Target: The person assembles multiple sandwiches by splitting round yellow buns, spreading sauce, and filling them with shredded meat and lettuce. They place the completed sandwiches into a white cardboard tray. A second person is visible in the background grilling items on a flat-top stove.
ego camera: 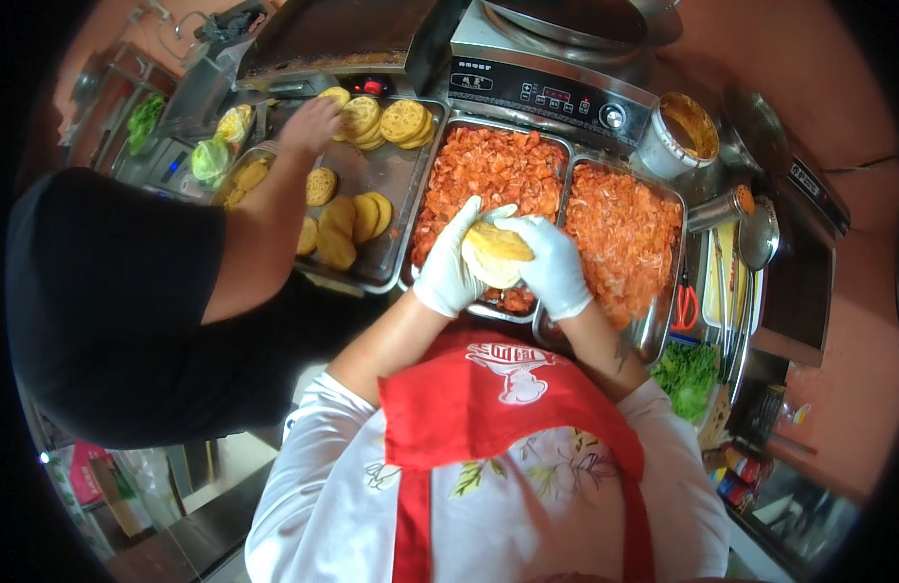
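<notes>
My left hand [452, 266], in a pale disposable glove, cups one side of a round golden flatbread [495, 253]. From the other side my gloved right hand [555, 264] grips the same bread. It is tilted, and a paler face shows below its browned upper part; whether it is split cannot be told. Both hands are above a steel tray [504, 314] of reddish sauced meat pieces [497, 164]. Beside it on the right is a second steel tray [645, 334] with similar meat [621, 233].
Left, a co-worker's hand [315, 120] reaches to flatbreads [362, 116] on a dark tray [373, 171]. Behind stand a griddle [325, 44] and an induction cooker [544, 95]. To the right are a sauce bucket [664, 157], a shaker [719, 209], red-handled scissors [685, 306] and lettuce [686, 375].
</notes>
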Demonstrator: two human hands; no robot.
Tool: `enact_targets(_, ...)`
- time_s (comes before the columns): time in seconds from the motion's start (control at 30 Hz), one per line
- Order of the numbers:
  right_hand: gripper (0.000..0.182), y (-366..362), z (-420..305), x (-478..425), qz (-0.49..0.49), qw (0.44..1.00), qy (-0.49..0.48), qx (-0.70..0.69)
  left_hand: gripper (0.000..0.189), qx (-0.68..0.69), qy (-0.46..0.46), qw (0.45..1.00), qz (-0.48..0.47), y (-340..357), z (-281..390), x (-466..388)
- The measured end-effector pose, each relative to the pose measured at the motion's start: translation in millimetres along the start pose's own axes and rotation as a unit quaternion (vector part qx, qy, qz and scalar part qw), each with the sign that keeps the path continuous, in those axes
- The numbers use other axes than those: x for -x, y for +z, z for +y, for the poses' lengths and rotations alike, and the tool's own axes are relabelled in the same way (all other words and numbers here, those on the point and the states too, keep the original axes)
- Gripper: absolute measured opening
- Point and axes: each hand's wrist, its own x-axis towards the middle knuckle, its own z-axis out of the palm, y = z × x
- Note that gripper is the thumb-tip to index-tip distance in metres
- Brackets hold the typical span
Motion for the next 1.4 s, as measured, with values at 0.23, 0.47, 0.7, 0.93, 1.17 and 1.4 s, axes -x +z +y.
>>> enact_targets(0.23, 0.034, -7.9, 2.2, 0.9, -0.056, 0.952, 0.201, -0.224, 0.063, 0.008, -0.002, 0.999, 0.051, -12.7, 9.4, -11.5)
enact_targets(0.47, 0.034, 3.5, 9.5, 13.0, -0.026, 0.995, 0.098, -0.012, 0.057, -0.038, 0.038, 0.998, 0.027, -6.1, 3.8, -9.0)
enact_targets(0.7, 0.037, -4.1, -1.7, 11.4, -0.029, 0.980, 0.069, 0.186, 0.056, -0.032, 0.015, 0.998, 0.056, -3.2, 2.7, -6.8)
enact_targets(0.93, 0.045, -12.7, 0.6, 9.0, -0.035, 0.999, 0.020, 0.032, 0.064, 0.025, -0.057, 0.998, 0.031, -11.9, -1.2, -6.8)
enact_targets(1.17, 0.038, -29.9, 6.2, -13.1, -0.122, 0.932, 0.220, -0.260, 0.068, 0.041, -0.104, 0.993, -0.041, -3.4, -1.4, -9.6)
enact_targets(1.4, 0.031, -15.8, 20.2, -11.4, -0.038, 0.985, 0.128, -0.105, 0.072, 0.095, -0.120, 0.988, 0.012, -5.1, 5.4, -22.8)
